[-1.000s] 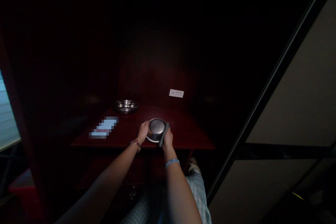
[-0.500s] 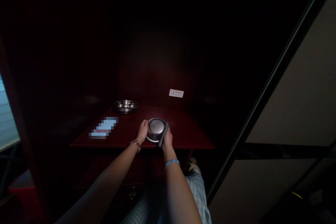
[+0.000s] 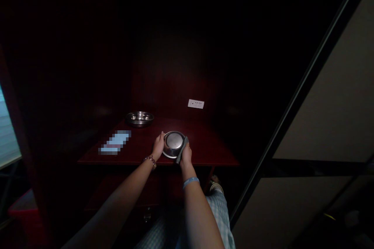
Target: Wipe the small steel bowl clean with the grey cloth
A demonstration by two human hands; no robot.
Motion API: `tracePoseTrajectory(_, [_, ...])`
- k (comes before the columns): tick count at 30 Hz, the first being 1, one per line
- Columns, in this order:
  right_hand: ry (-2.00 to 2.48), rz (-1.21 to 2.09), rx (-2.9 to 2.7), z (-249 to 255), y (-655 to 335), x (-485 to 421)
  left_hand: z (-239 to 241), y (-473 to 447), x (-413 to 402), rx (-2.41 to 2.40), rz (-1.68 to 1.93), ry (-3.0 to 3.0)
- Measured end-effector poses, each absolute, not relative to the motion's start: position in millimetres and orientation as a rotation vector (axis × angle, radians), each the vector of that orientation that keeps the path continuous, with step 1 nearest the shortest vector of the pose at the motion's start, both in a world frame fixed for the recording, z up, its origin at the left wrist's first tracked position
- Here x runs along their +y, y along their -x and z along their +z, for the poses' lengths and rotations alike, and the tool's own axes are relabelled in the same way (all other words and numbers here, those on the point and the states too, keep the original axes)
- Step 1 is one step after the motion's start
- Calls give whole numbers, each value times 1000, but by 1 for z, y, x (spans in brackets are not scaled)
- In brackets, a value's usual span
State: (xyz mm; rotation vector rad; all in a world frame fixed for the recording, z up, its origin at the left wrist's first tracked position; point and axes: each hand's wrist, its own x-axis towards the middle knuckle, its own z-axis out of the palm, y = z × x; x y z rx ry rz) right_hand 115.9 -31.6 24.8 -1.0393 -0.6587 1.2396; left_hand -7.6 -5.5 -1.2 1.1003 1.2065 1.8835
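A shiny metal bowl [image 3: 174, 142] is held bottom side toward me above the front part of a dark red desk [image 3: 204, 148]. Gripping its left rim is my left hand [image 3: 158, 146], closed, with a beaded bracelet at the wrist. My right hand [image 3: 186, 153], wearing a blue wristband, is closed on a grey cloth [image 3: 181, 150] pressed against the bowl's right side. Farther back on the left, one or more metal bowls [image 3: 140, 118] stand upright on the desk; I cannot tell whether they are stacked.
A pixelated flat light-blue item [image 3: 116, 142] lies on the desk's left side. On the dark back wall is a white socket panel [image 3: 196, 104]. Pale panels with a dark frame [image 3: 306, 66] rise at the right. A red container [image 3: 27, 214] stands low at the left.
Both hands keep their grip on the bowl and the cloth, almost in the same place. The left fingers have shifted very slightly along the rim.
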Motion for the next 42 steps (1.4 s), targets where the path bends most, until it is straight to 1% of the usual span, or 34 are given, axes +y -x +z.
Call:
tracePoseTrajectory(15, [1020, 1196, -721, 16, -118, -25, 0, 6, -7, 1205, 1895, -1100])
tracePoseTrajectory(25, [1033, 1208, -716, 21, -117, -30, -1, 7, -7, 1219, 1892, -1116])
tracePoseTrajectory(42, [1041, 1172, -784, 17, -119, -26, 9, 5, -16, 1195, 1948, -1076])
